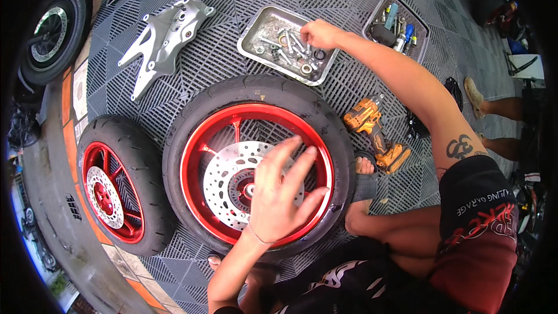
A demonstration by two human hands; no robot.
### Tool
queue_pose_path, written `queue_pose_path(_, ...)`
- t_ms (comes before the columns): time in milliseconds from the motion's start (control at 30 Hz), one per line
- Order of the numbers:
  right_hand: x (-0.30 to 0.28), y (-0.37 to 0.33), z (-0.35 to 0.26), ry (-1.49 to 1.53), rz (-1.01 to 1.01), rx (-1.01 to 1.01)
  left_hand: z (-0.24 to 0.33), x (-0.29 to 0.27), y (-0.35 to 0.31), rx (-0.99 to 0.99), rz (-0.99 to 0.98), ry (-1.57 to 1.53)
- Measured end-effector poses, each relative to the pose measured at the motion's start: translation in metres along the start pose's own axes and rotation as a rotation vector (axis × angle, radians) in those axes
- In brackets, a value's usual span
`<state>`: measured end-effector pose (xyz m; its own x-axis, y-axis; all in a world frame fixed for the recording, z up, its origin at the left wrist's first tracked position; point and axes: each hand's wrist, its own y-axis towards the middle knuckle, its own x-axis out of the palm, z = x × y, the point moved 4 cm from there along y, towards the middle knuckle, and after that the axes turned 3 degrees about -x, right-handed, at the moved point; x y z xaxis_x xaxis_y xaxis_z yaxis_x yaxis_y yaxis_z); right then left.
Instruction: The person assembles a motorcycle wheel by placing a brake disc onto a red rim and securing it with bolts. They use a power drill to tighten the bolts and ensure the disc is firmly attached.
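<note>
A large motorcycle wheel (pixel 195 117) with a black tyre and red rim lies flat in front of me. Over its drilled silver brake disc (pixel 224 166) hovers my left hand (pixel 283 189), fingers spread and nothing in them. My right arm reaches out to a metal tray (pixel 256 20) beyond the wheel. There my right hand (pixel 319 35) is at the tray's right side, its fingers curled down by the loose bolts (pixel 290 46). What those fingertips hold, if anything, is hidden. Nuts, washers and a bearing-like ring (pixel 306 69) also lie in the tray.
An orange cordless impact driver (pixel 372 125) lies right of the wheel, below a bin of tools (pixel 423 46). A second red-rimmed wheel (pixel 131 168) leans at the left. A silver metal bracket (pixel 165 38) rests on the grey grid floor tiles (pixel 226 0). Another person's legs (pixel 503 107) show at right.
</note>
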<state>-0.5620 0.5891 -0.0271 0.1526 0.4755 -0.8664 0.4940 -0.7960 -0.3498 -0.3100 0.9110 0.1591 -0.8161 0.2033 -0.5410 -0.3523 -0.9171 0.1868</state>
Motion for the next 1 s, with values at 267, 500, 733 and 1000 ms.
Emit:
queue_pose_path(267, -0.004, -0.012, -0.015, -0.161, -0.134, -0.119, 0.006, 0.023, 0.001, 0.034, -0.103, -0.068)
queue_pose_path(500, 0.0, -0.04, -0.007, 0.026, 0.205, -0.027, -0.011, 0.009, -0.007, 0.005, -0.08, -0.021)
queue_pose_path(733, 0.01, -0.054, -0.024, -0.135, 0.034, -0.417, -0.006, 0.012, -0.004, 0.057, -0.124, -0.042)
queue_pose_path(1000, -0.006, -0.054, -0.015, -0.01, 0.227, -0.076, -0.004, 0.01, -0.005, 0.054, -0.127, -0.042)
